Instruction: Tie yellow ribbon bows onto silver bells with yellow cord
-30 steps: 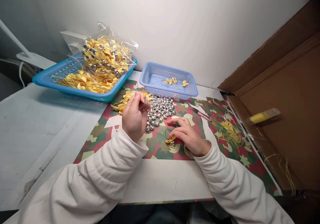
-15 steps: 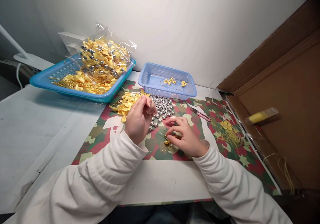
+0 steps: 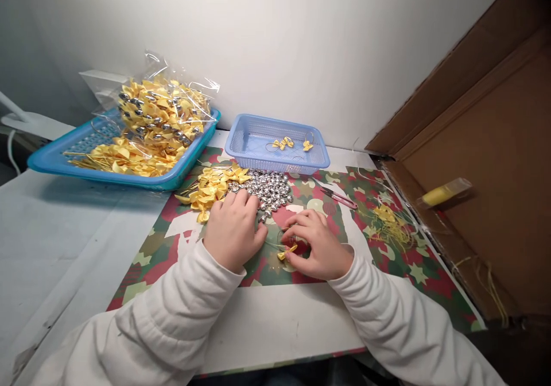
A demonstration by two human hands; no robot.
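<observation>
My left hand (image 3: 235,229) is palm down at the near edge of a heap of small shiny silver beads or bells (image 3: 271,188). Its fingers curl under, and their tips are hidden. My right hand (image 3: 317,245) pinches a small yellow ribbon bow (image 3: 287,253) between thumb and fingers, low over the camouflage-patterned sheet (image 3: 258,271). From the bow a thin pale cord (image 3: 274,244) runs left toward my left thumb. Yellow ribbon bows with wire-like ties (image 3: 210,186) lie piled just beyond my left hand.
At the back stands a blue basket (image 3: 275,159) with a few bows. A larger blue basket (image 3: 99,178) at left holds bagged and loose bows. Thread snips (image 3: 340,198) and yellow thread scraps (image 3: 394,228) lie right, beside a cardboard wall (image 3: 482,162).
My left hand has turned from raised and pinched to palm down, lower toward the silver heap. My right hand stays near its place, with the bow now showing more clearly. The view has shifted slightly.
</observation>
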